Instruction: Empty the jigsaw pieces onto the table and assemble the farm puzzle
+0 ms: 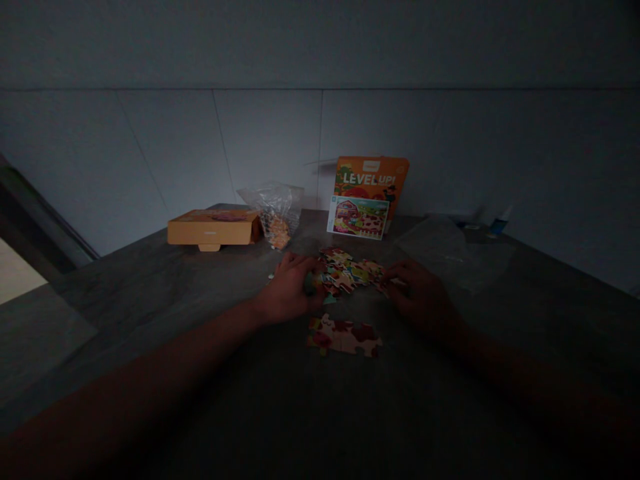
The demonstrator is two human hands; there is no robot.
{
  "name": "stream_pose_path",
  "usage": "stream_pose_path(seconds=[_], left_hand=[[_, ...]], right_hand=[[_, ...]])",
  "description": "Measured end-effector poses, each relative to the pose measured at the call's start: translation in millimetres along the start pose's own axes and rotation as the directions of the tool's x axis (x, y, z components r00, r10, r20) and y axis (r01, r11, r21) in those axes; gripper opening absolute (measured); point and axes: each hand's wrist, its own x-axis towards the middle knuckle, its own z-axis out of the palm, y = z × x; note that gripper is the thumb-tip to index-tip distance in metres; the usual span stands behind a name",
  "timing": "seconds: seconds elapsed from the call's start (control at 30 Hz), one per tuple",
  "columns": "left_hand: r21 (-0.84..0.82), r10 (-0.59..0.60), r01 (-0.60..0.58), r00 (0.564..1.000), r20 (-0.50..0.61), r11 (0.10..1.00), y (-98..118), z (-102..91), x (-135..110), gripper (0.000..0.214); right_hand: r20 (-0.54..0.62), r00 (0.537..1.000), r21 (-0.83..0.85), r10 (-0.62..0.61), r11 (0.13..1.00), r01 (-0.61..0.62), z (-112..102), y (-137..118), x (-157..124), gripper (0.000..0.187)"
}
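The left grip point(286, 288) is curled nearly shut around a greenish puzzle piece point(310, 284), at the edge of a joined puzzle section point(347, 272) on the tabletop point(150, 280). The right grip point(420, 292) is half open, its fingers resting on that section's right end. A second section point(344, 337) lies just nearer, touching neither hand, while an orange box point(210, 227) and a plastic bag point(275, 213) sit farther back.

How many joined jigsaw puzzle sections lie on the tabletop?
2: one section between the left hand and right hand, another section nearer the person. The hands may hide more.
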Motion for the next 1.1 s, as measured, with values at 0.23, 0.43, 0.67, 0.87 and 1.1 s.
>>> stream_pose_path(seconds=[0.23, 0.43, 0.67, 0.87, 1.1], left_hand=[[0.055, -0.107, 0.117, 0.983, -0.152, 0.992, -9.7, -1.1, 3.3, 0.032], [0.032, -0.208, 0.227, 0.932, -0.297, 0.973, -14.7, -4.3, 5.0, 0.031], [-0.190, -0.032, -0.020, 0.963, -0.266, 0.982, -1.4, -5.3, -0.2, 0.037], [-0.188, 0.287, -0.294, 0.956, -0.063, 0.937, 10.5, -8.0, -4.6, 0.045], [-0.151, 0.391, -0.394, 0.919, -0.049, 0.906, 9.6, -6.0, -3.2, 0.041]], right_hand=[[-0.015, 0.999, 0.006, -0.029, 1.000, 0.029, 1.9, 0.2, -1.2, 0.012], [0.010, 0.999, -0.017, -0.051, 0.999, 0.051, 1.4, -0.1, -1.1, 0.014], [0.003, 0.994, -0.039, -0.105, 0.994, 0.105, -0.4, -5.4, -2.5, 0.033], [0.159, 0.932, -0.001, -0.326, 0.944, 0.330, 2.7, -14.4, -6.5, 0.061], [0.136, 0.894, -0.007, -0.426, 0.902, 0.431, 6.4, -17.0, -6.1, 0.052]])
